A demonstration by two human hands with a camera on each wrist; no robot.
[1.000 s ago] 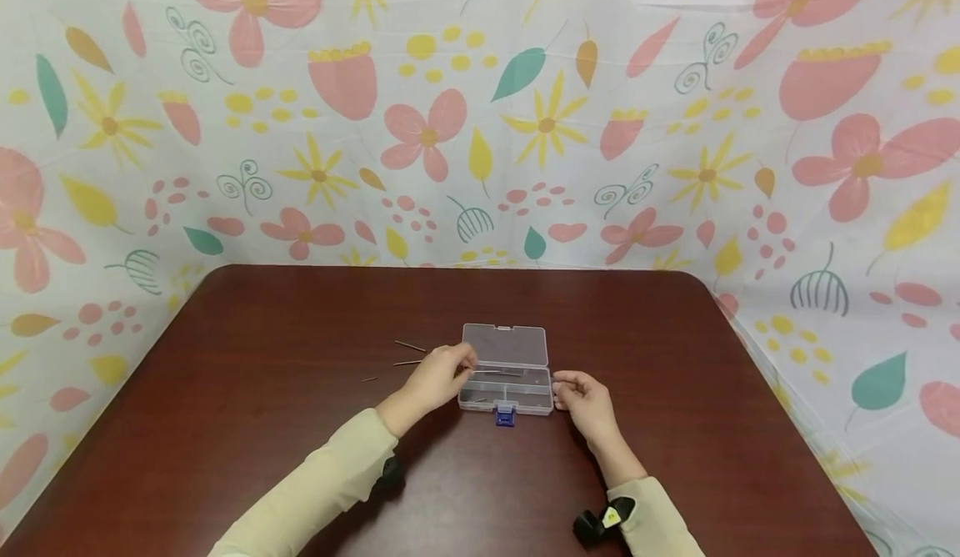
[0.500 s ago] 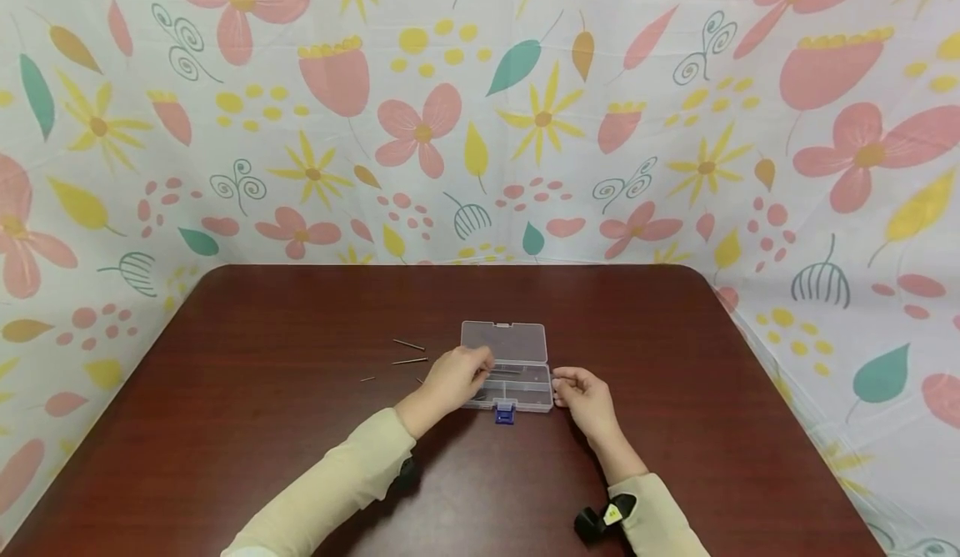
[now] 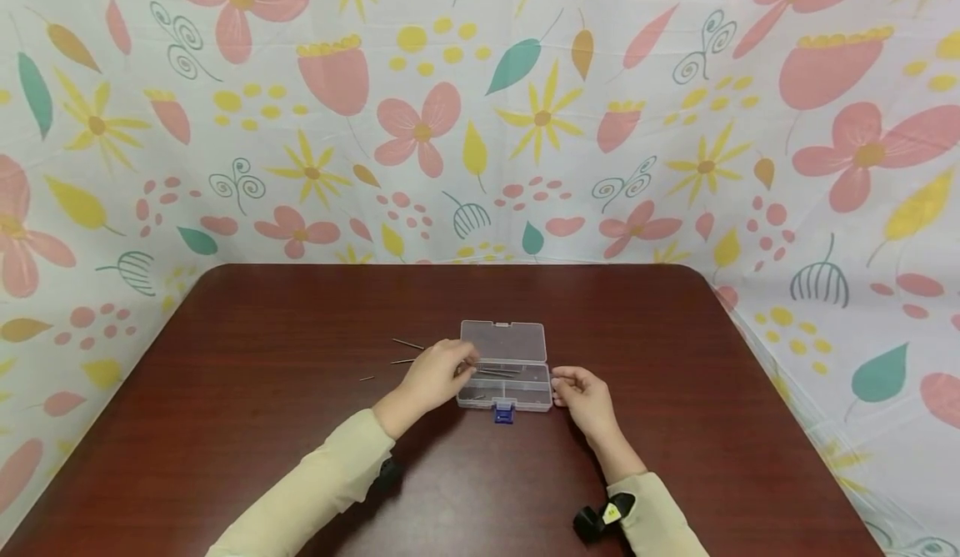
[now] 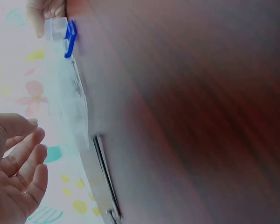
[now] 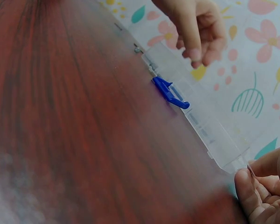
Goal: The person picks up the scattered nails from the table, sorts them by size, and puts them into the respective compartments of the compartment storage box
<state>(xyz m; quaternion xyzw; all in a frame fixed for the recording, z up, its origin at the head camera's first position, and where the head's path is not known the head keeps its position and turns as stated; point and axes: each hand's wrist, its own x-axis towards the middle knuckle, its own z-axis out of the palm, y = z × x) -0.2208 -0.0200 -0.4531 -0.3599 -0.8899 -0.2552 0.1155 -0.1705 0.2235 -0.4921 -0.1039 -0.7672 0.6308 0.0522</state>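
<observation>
A clear plastic box [image 3: 528, 393] with compartments lies on the table, its lid [image 3: 504, 342] thrown back and its blue latch [image 3: 504, 414] facing me. Thin metal nails [image 3: 498, 372] lie in the long rear compartment. Small metal pieces [image 3: 474, 398] are in the front left one. Above the box's left end is my left hand [image 3: 431, 378], its fingers loosely bent and holding nothing in the left wrist view. My right hand [image 5: 266, 186] pinches the box's right end between thumb and finger. Left of the box lie long nails [image 3: 407, 343] and a short one [image 3: 367, 378].
The brown wooden table [image 3: 300, 440] has rounded far corners. Behind it hangs a white cloth [image 3: 420, 223] with flower prints. A black wrist camera [image 3: 592, 524] is strapped by the right sleeve.
My left hand moved right over the box, then drew back left and slightly up. More nails show in the rear compartment. The right hand stays at the box's end.
</observation>
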